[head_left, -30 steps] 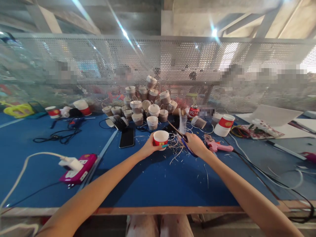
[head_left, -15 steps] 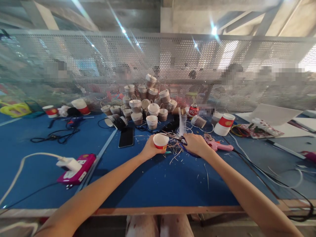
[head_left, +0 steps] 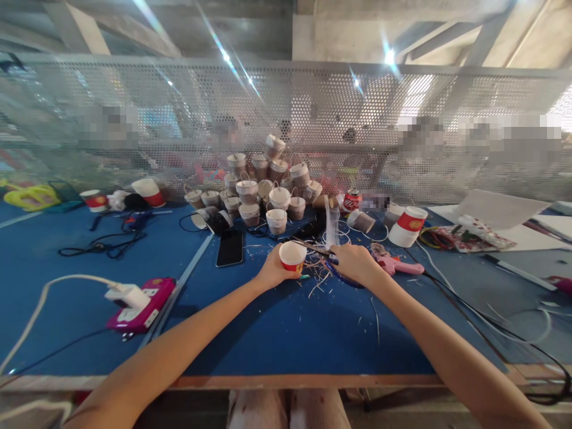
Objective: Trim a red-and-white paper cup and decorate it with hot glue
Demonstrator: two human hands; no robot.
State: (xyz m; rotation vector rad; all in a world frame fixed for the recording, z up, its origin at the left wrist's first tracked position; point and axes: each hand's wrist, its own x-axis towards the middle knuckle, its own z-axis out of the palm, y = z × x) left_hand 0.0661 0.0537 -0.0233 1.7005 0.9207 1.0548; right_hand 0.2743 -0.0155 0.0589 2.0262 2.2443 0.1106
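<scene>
My left hand (head_left: 271, 269) is wrapped round a red and white paper cup (head_left: 292, 255), its opening tilted up toward me. In my right hand (head_left: 355, 264) is a pair of scissors (head_left: 328, 256) with blue handles. Their blades point left and reach the rim of the cup; whether they touch it I cannot tell. Thin white scraps (head_left: 318, 280) lie scattered under and around the scissors. Just right of my right hand lies a pink glue gun (head_left: 402, 266). A strip of clear, whitish sticks (head_left: 332, 225) stands behind the scissors.
Behind my hands rises a pile of small handled cups (head_left: 247, 192). A black phone (head_left: 229, 248) lies left of my left hand, a magenta power strip (head_left: 145, 305) farther left. Stacked paper cups (head_left: 407, 226) and a red can (head_left: 351, 200) stand right. A perforated metal screen (head_left: 313, 95) closes the back.
The whole view has shifted slightly. Both hands keep almost the same places, the cup in the left and the scissors in the right, with the blades still at the cup's rim.
</scene>
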